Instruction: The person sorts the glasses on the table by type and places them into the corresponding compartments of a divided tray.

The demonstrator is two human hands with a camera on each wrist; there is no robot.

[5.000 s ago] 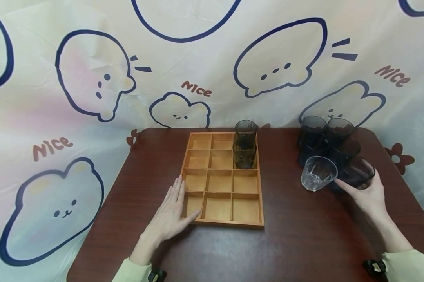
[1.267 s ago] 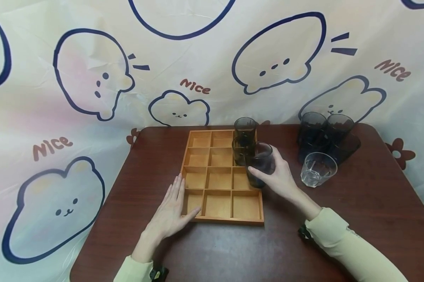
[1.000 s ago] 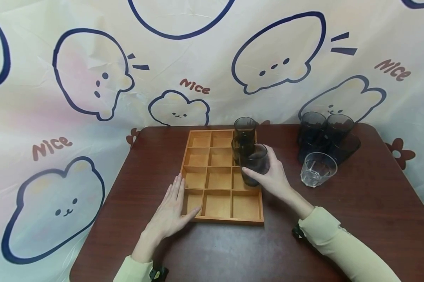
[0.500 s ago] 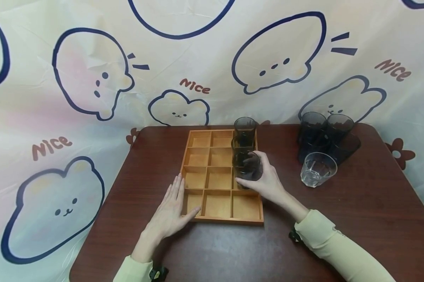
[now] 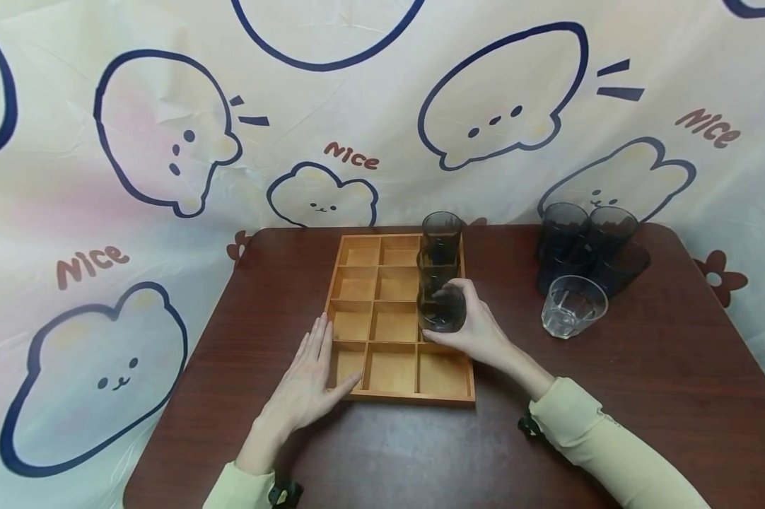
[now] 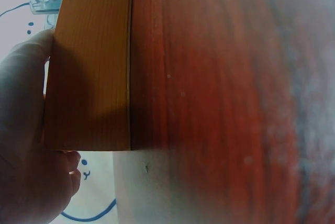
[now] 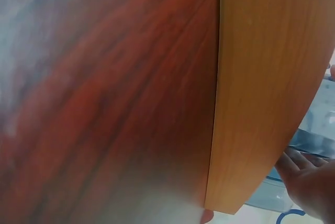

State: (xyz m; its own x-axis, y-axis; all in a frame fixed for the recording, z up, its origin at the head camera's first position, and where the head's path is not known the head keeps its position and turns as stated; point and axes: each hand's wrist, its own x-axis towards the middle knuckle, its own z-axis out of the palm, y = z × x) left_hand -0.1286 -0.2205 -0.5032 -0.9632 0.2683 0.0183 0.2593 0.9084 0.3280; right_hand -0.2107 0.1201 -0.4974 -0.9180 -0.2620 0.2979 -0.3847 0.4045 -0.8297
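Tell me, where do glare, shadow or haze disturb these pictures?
Head: pale glare on the dark brown wooden table; the round, dark transparent glasses at right merge where they overlap. Left wrist: whitish haze toward the right edge, shadow on the light brown wooden tray. Right wrist: haze at upper left.

1. A pale sheet, lightly creased and tinted pink and light blue, hangs behind the table and along both sides.
2. Blue-outlined cartoon animals, brown-red "Nice" lettering and brown flowers decorate it.
3. The table is dark red-brown, with streaky wood grain and rounded far corners.
4. Light leaves a soft whitish sheen on its near part.
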